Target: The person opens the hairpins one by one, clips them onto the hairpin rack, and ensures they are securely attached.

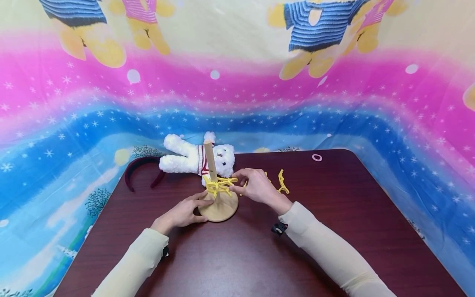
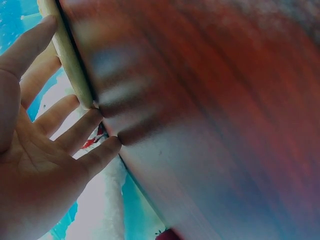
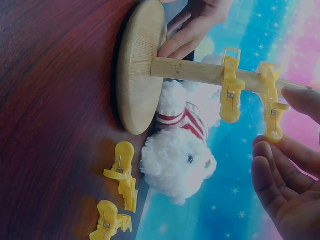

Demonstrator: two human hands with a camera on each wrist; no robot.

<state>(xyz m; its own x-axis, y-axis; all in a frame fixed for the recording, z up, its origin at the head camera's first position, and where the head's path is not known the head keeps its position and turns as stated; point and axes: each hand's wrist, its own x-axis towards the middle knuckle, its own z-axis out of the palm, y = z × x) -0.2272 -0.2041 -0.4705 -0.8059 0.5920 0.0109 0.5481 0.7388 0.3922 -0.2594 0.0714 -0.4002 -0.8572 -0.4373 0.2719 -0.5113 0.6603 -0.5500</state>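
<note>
From the head view we see the left hand (image 1: 184,213) resting flat-fingered on the stand (image 1: 218,208) on the counter (image 1: 334,214), while the right hand (image 1: 256,186) pinches a clip (image 1: 224,181) on the post. At the left wrist, straight fingers (image 2: 80,131) touch the base; at the right wrist, fingers (image 3: 280,175) meet the outer clip (image 3: 271,107), with loose clips (image 3: 122,172) beside a bear (image 3: 180,155).

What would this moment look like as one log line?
left hand: rests on wooden stand base | right hand: at yellow clip on post | loose clips, plush bear on table
</note>
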